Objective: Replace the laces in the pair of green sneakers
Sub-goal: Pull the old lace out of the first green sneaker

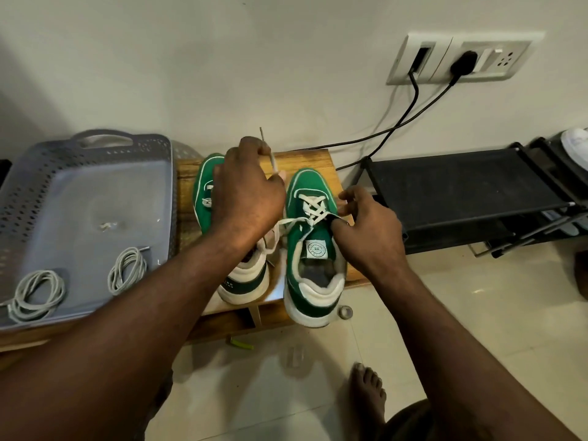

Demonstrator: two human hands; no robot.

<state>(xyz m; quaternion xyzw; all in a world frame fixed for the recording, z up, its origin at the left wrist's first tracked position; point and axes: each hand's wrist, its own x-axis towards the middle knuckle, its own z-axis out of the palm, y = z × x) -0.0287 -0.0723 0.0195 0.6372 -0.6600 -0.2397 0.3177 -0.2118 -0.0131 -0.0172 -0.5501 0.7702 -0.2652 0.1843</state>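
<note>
At the far left, two coiled laces (pixel 127 270) are lying in the grey tray (pixel 86 192), well apart from both hands and probably waiting as the replacements. The left sneaker (pixel 206 179) is sitting on the wooden desk (pixel 305 160), largely hidden beneath the left hand (pixel 248 192), which is hovering above it. This hand is pinching the free end of the old lace (pixel 272 159) and holding it up and away from the person. The lace is running from that pinch down across to the criss-cross on the right sneaker (pixel 310 183), just beside the first one. The right hand (pixel 366 230) is gripping this shoe at its eyelet edge, fingers curled and the thumb tucked by the tongue, steadying it.

The step appears to be unthreading. It is best done one crossing at a time, pulling in line with each eyelet while the right hand is bracing the upper, so the tip is not snagging and the shoe is not sliding toward the black shoe rack (pixel 461 186).
</note>
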